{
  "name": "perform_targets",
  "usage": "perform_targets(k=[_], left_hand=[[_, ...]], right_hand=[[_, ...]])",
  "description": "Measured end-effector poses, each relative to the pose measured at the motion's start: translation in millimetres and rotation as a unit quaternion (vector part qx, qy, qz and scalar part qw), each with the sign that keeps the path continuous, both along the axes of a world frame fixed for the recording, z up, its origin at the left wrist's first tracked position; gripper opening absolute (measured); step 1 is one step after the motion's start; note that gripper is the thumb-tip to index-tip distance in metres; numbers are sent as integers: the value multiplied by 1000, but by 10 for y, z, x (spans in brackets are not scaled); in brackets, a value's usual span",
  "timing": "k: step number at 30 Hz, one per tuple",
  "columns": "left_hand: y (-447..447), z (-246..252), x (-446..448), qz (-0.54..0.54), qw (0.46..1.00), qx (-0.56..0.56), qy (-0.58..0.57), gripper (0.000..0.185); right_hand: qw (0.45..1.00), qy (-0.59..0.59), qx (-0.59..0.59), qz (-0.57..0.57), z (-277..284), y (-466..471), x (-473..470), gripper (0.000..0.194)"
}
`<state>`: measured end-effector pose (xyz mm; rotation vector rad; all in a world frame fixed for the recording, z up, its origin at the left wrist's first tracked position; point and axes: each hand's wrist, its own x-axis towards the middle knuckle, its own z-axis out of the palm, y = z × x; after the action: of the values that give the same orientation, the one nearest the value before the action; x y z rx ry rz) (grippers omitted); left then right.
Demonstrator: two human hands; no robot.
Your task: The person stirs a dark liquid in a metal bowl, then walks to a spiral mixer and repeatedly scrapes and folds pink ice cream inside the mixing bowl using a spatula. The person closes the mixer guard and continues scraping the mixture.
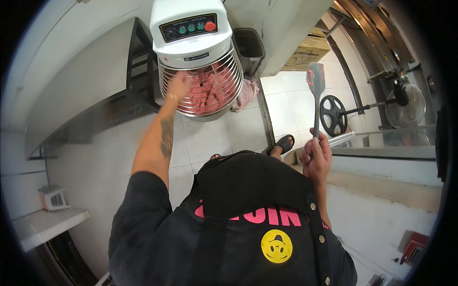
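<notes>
A white spiral mixer stands before me, with a wire guard over its bowl. Pink dough-like mixture in coarse lumps shows behind the wires. My left hand is at the left part of the guard, slightly blurred; its fingers are hard to make out, and whether they touch the wires I cannot tell. In my right hand is the handle of a grey spatula, held upright away from the mixer, with pink smears on its blade.
Behind the mixer's right side stands a grey bin, with a pinkish cloth on the floor below. A cardboard box lies further right. A metal table is at the left. A black handwheel and a glass-edged counter are at the right.
</notes>
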<state>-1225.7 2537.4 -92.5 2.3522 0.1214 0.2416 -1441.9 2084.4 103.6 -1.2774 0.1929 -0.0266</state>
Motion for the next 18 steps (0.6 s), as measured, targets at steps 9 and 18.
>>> perform_targets(k=[9, 18], left_hand=[[-322, -706, -4073, -458, 689, 41, 561, 35], [-607, 1455, -4354, -460, 772, -92, 428, 43]], right_hand=[[995, -56, -27, 76, 196, 76, 752, 29], [992, 10, 32, 119, 24, 784, 588, 29]])
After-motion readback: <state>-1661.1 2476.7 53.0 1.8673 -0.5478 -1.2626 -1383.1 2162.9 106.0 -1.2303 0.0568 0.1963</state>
